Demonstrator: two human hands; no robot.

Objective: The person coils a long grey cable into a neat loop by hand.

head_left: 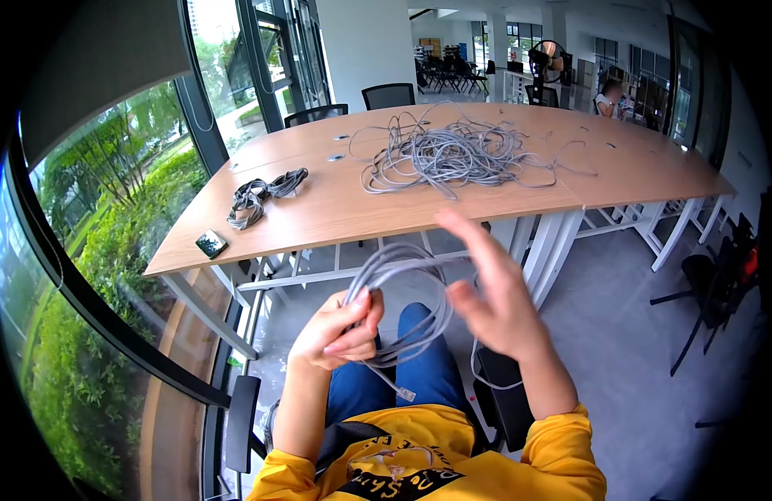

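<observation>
Shirt (pixel 536 463) cropped, cable (pixel 443 311) partly hidden in left hand (pixel 339 331)

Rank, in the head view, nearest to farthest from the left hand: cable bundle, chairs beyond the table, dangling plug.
1. Dangling plug, just below the left hand.
2. Cable bundle, table's left side.
3. Chairs, beyond the table.

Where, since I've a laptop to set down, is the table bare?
The table looks bare between the small cable bundle and the big cable pile, and at its right end, beyond that pile. Crowded: the middle, under the pile, and the space before the front edge, where the held coil is.
</observation>
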